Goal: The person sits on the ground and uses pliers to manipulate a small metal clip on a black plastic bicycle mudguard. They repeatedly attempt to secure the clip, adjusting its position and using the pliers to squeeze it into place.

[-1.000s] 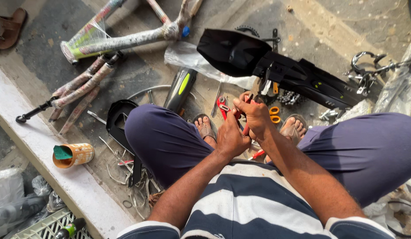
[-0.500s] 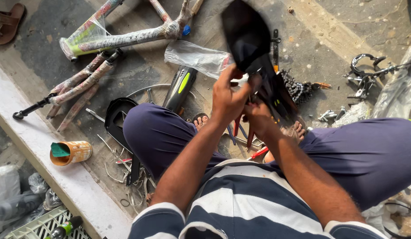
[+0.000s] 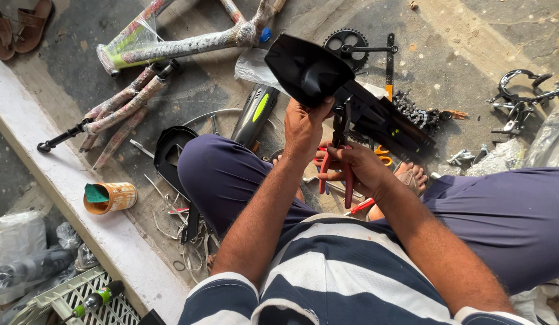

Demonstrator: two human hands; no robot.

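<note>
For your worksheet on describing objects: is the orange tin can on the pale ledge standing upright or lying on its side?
On its side. The orange tin can lies along the pale ledge, its open mouth facing sideways with a green lid or flap showing there.

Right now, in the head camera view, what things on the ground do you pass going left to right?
brown sandals → open tin can → wrapped bicycle frame → black chainring with crank → bicycle chain → metal brake calipers
</note>
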